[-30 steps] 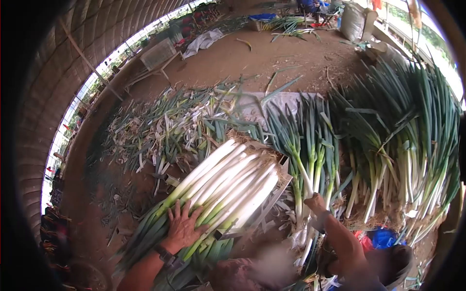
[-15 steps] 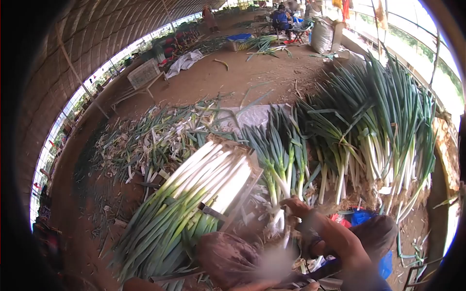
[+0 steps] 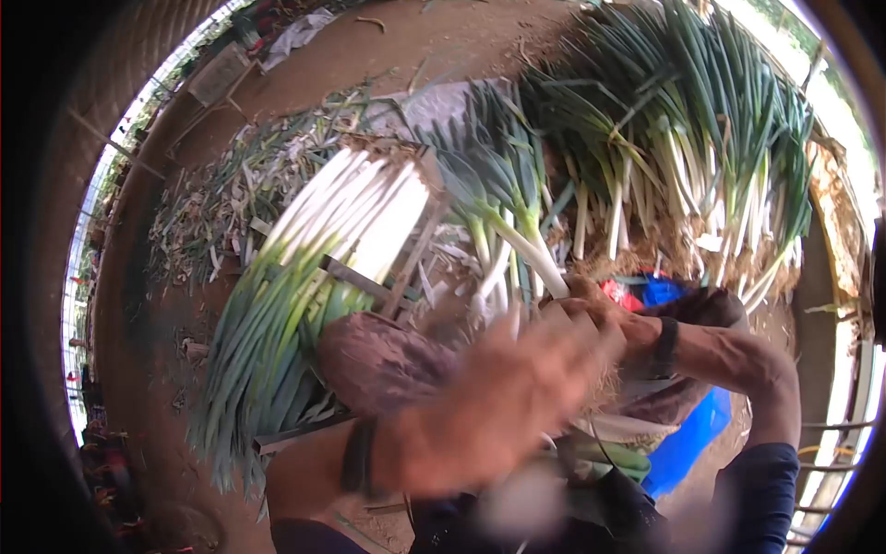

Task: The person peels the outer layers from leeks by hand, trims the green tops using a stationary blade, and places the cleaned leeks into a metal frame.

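Note:
My right hand point(image 3: 595, 309) is closed around the root end of a large green onion point(image 3: 537, 257), its white shank slanting up and left toward the leaves. My left hand point(image 3: 512, 397), smeared by motion, overlaps the right fingers and the roots in this view. Just beyond my hands a small bunch of green onions point(image 3: 498, 171) leans with roots down. To the left, a stack of cleaned green onions point(image 3: 346, 217) lies on a wooden rack point(image 3: 420, 235), white ends pointing away from me.
Many untrimmed green onions point(image 3: 711, 120) stand at the right with rooty ends down. Peeled leaves and scraps point(image 3: 231, 175) cover the soil at far left. My knee point(image 3: 383, 360) is beside the rack. A blue plastic bag point(image 3: 688, 443) lies at my right.
The view has tilted down. My left hand has risen from the bottom edge to beside the right. My right hand now has a green onion tilted out from the small bunch.

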`<move>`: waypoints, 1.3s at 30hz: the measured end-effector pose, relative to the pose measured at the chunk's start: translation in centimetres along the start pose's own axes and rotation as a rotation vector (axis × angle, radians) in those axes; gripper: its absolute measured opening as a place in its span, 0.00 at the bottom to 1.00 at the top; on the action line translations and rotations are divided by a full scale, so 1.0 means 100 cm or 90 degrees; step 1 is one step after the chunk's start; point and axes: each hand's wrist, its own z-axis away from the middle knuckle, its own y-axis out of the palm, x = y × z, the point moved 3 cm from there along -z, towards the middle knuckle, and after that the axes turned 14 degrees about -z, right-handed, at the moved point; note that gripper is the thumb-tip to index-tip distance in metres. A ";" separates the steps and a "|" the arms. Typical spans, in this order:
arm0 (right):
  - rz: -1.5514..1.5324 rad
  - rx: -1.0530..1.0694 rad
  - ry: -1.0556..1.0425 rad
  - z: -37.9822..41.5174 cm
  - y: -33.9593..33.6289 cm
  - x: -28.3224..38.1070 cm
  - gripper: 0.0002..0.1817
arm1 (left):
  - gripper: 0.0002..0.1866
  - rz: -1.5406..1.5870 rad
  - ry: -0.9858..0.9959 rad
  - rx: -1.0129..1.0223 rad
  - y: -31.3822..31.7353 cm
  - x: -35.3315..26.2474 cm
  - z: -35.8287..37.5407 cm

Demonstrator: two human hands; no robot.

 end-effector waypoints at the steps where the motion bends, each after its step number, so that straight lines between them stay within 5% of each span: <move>1: -0.109 -0.066 0.049 0.005 -0.004 -0.019 0.18 | 0.32 -0.103 -0.038 -0.068 0.025 0.029 -0.011; 2: 0.129 -0.003 0.139 0.034 0.034 0.051 0.17 | 0.33 -0.203 -0.082 -0.135 0.054 0.054 -0.018; 4: 0.214 -0.017 0.146 0.057 0.047 0.062 0.17 | 0.36 -0.285 -0.015 -0.185 0.095 0.079 -0.039; 8: 0.063 -0.186 0.323 0.097 0.045 0.069 0.22 | 0.29 -0.006 0.065 -0.214 0.141 0.072 -0.074; 10: 0.315 -0.008 -0.015 0.121 0.017 0.071 0.27 | 0.21 0.240 0.090 -0.136 0.154 0.072 -0.089; 11: 0.621 0.153 -0.161 0.134 -0.009 0.064 0.29 | 0.12 0.349 0.045 -0.197 0.152 0.068 -0.091; 12: 0.632 0.149 -0.168 0.146 -0.024 0.061 0.29 | 0.12 0.341 0.055 -0.204 0.148 0.069 -0.094; 14: -0.100 -0.123 0.010 0.155 -0.053 0.055 0.31 | 0.15 0.327 -0.045 -0.161 0.140 0.080 -0.093; 15: -0.095 -0.118 0.001 0.155 -0.048 0.062 0.31 | 0.15 0.300 -0.074 -0.149 0.130 0.081 -0.091; 18: 0.929 -0.089 -0.278 0.164 0.010 0.118 0.22 | 0.17 0.390 -0.154 -0.153 0.155 0.126 -0.096; 19: 0.390 -0.229 -0.101 0.164 0.037 0.135 0.19 | 0.18 0.454 -0.198 -0.162 0.164 0.143 -0.095; 20: 0.855 -0.082 -0.363 0.178 0.049 0.155 0.19 | 0.18 0.442 -0.200 -0.173 0.156 0.148 -0.091; 22: 0.109 -0.105 0.040 0.198 0.054 0.153 0.17 | 0.19 0.625 -0.240 -0.277 0.131 0.156 -0.083; 24: 0.441 0.335 -0.307 0.159 0.064 0.162 0.21 | 0.19 0.641 -0.236 -0.293 0.102 0.159 -0.079; 25: 0.480 0.225 -0.178 0.166 0.061 0.138 0.29 | 0.20 0.624 -0.231 -0.286 0.083 0.156 -0.078; 26: 0.481 0.229 -0.185 0.162 0.057 0.134 0.29 | 0.21 0.610 -0.227 -0.274 0.066 0.153 -0.077; 28: 0.766 -0.159 -0.138 0.140 0.047 0.141 0.37 | 0.25 0.585 -0.216 -0.244 0.024 0.138 -0.074; 30: 0.646 -0.245 -0.243 0.114 0.038 0.155 0.41 | 0.26 0.547 -0.179 -0.228 -0.022 0.105 -0.068; 32: 0.553 -0.179 -0.581 0.081 0.053 0.171 0.41 | 0.24 0.571 -0.096 -0.230 -0.053 0.079 -0.064; 34: 0.396 -0.058 -0.675 0.049 0.089 0.193 0.36 | 0.20 0.641 0.126 -0.245 -0.075 0.052 -0.063; 37: 0.293 -0.171 -0.478 0.028 0.108 0.213 0.28 | 0.21 0.572 0.073 -0.273 -0.069 0.032 -0.062; 38: 0.291 -0.171 -0.475 0.022 0.109 0.214 0.28 | 0.22 0.606 0.048 -0.285 -0.066 0.031 -0.060; 39: 0.324 -0.171 -0.531 0.018 0.110 0.214 0.25 | 0.26 0.437 0.159 -0.347 -0.049 0.034 -0.059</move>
